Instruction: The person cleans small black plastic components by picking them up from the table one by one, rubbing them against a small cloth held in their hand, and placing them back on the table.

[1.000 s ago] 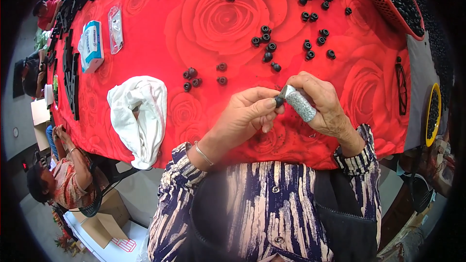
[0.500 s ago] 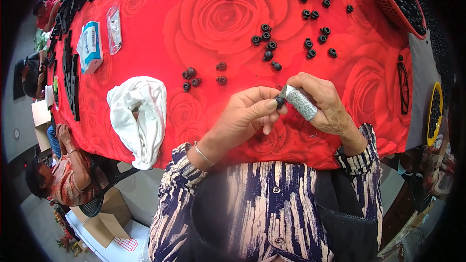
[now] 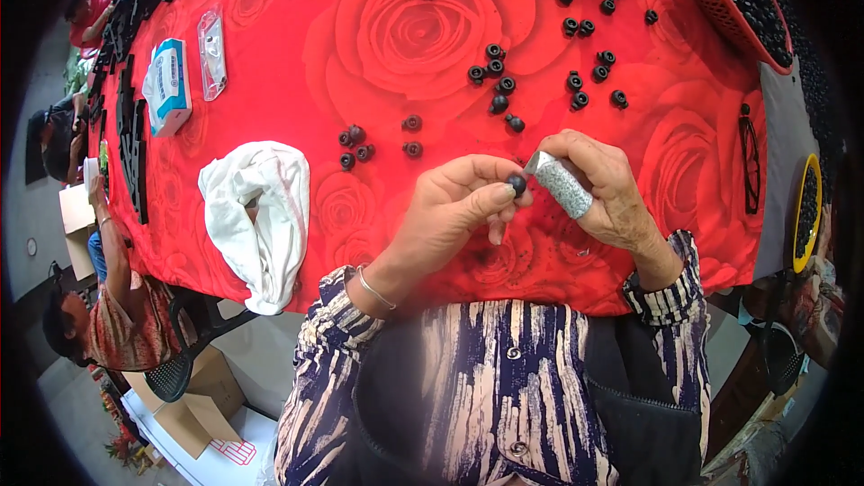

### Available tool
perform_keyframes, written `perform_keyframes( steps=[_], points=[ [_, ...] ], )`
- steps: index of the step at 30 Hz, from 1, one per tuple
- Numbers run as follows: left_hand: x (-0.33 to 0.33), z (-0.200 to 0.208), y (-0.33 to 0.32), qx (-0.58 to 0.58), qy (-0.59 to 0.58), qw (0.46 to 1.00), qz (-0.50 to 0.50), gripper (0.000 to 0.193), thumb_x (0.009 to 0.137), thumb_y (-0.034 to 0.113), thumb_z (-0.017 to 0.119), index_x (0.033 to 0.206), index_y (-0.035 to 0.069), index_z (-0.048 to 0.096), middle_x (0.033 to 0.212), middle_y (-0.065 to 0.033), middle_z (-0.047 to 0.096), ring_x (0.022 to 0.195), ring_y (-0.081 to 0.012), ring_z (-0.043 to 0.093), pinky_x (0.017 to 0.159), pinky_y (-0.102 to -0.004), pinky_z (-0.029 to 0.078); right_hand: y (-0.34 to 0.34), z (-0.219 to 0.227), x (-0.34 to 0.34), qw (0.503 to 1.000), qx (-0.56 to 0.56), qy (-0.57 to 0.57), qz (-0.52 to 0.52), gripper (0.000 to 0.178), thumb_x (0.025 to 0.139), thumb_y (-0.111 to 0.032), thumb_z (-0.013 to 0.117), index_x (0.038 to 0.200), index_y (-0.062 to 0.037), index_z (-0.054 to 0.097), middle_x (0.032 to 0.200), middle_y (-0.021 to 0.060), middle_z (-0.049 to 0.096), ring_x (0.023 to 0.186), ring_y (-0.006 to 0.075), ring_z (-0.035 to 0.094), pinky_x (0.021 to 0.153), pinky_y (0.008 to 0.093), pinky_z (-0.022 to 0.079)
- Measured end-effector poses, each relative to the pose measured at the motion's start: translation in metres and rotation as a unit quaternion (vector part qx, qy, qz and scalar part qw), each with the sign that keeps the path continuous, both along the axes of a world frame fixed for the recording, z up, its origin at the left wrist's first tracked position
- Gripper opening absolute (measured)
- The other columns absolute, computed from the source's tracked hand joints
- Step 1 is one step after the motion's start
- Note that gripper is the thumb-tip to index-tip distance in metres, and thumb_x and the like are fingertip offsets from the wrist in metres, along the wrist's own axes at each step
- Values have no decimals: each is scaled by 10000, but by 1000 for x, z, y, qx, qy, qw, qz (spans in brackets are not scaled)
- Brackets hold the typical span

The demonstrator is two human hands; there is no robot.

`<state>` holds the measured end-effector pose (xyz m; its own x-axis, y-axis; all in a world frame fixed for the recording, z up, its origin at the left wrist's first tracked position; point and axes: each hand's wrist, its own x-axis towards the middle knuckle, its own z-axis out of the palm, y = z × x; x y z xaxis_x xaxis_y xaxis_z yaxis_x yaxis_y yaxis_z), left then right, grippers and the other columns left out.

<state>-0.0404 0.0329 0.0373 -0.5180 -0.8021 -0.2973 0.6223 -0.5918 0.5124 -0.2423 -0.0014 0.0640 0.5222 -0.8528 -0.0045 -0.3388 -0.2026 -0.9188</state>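
My left hand (image 3: 461, 204) pinches a small black ball-shaped part (image 3: 517, 184) between thumb and index finger, its rounded side showing. Close by on the right, my right hand (image 3: 614, 187) is closed around a short tool (image 3: 563, 187) with a speckled silver-grey wrapping. The tool's near end points at the black part, with a small gap between them; its working tip cannot be made out. Just beyond my hands lies a loose group of similar black knobs (image 3: 499, 104). A few more knobs (image 3: 364, 153) rest to the left of them.
A red rose-print cloth (image 3: 405, 81) covers the table. On the left are a white cloth (image 3: 256, 225), a tissue pack (image 3: 169, 90) and a clear plastic case (image 3: 212, 56). A red basket (image 3: 720, 9) of black parts, glasses (image 3: 749, 162) and a yellow-rimmed basin (image 3: 807, 211) stand right. Several people sit nearby.
My right hand has drawn the wrapped tool slightly away from the black part. The part has turned in my left fingers. At the left, a seated person's arm has reached farther up.
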Motion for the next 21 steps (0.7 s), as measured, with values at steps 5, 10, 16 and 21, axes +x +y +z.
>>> perform_keyframes(
  steps=[5,10,16,21],
  points=[
    [0,4,0,-30,-82,996,2,220,882,65,577,1074,-37,549,884,-88,620,666,-85,558,566,-210,488,0,-5,-1,1000,-16,-18,-15,216,771,-44,621,963,20,545,807,130,557,700,242,584,608,314,446],
    [-1,6,1,-29,-104,994,-1,225,877,67,587,1074,-37,551,855,-62,604,654,-88,554,567,-212,479,1,-2,-1,1000,-7,-9,-4,219,772,-52,626,962,20,545,788,123,544,675,244,568,596,313,439],
    [-1,7,2,-34,-120,992,-6,228,880,68,585,1078,-39,551,848,-57,600,652,-88,550,570,-213,474,0,-3,-1,999,-34,-2,7,212,774,-60,631,958,11,552,774,115,536,638,225,555,563,310,428],
    [-1,8,1,-29,-131,991,-14,229,882,69,582,1082,-41,553,846,-56,600,647,-84,543,571,-209,470,-1,0,-1,999,-33,8,19,218,766,-63,636,956,7,556,769,109,536,619,220,550,548,311,425]
  ],
)
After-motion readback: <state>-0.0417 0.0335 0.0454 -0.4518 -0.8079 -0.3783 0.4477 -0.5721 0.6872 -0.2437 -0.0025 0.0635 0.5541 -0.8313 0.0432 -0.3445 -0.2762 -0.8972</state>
